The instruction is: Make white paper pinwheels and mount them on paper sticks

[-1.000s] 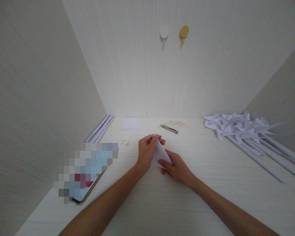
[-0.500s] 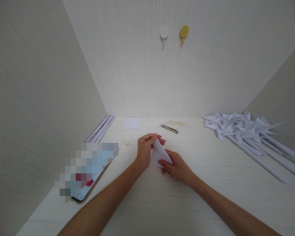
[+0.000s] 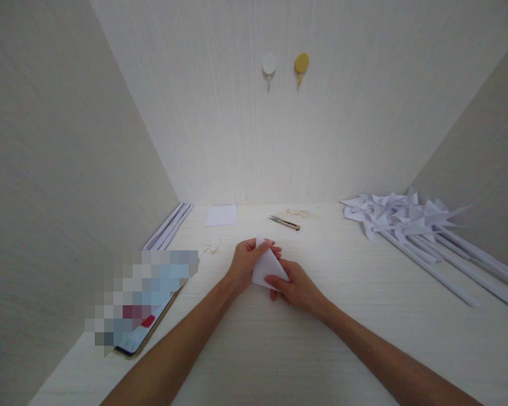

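Note:
A folded piece of white paper (image 3: pixel 266 269) is held between both hands above the table, in the middle of the view. My left hand (image 3: pixel 244 263) grips its upper left part, with the thumb laid across the front. At the lower right corner, my right hand (image 3: pixel 295 282) pinches the paper between thumb and fingers. The fingers behind the sheet are partly hidden. Just beyond the hands lies a pair of thread snips (image 3: pixel 284 223) with its blades pointing left.
White paper pinwheels (image 3: pixel 389 217) on rolled paper sticks are heaped at the right. At the left are rolled paper sticks (image 3: pixel 168 226) and a partly blurred phone (image 3: pixel 152 321). A flat paper square (image 3: pixel 220 215) lies by the back wall, with small scraps (image 3: pixel 210 248) nearer.
My left thumb has slid down from the paper's top point, which now shows above it. Both hands stay on the paper, and the whole view has shifted slightly.

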### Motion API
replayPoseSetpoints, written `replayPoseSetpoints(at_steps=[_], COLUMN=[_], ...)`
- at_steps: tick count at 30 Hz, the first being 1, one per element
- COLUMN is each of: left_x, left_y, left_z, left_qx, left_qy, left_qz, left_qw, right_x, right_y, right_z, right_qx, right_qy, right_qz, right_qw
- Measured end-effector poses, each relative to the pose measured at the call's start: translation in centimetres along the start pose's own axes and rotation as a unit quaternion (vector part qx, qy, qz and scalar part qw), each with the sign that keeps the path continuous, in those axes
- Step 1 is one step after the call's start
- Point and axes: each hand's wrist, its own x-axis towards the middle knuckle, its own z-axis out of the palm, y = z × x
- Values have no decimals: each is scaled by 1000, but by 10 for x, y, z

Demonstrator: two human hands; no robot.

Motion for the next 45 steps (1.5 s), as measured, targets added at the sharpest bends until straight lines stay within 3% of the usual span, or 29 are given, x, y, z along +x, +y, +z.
replayPoseSetpoints(at_steps=[9,17,24,34,39,45], left_x=[5,1,8,13,10,8], left_y=[-8,-5,-3,0,1,2], left_z=[-9,-8,-12,-18,-16,-17], left_qx=[51,-21,-59,-141,-141,-124], left_qy=[21,0,91,121,87,-4], left_qz=[17,-3,26,50,25,-34], left_qw=[998,1000,994,981,986,992], right_x=[1,3,4,8,10,8], right_y=[8,8,7,13,14,18], right_z=[4,3,2,-7,-8,-10], right_qx=[68,64,98,239,283,228], right_qy=[-16,-21,-13,91,115,130], right_qz=[-8,-17,15,10,7,-14], right_qw=[998,998,995,967,952,965])
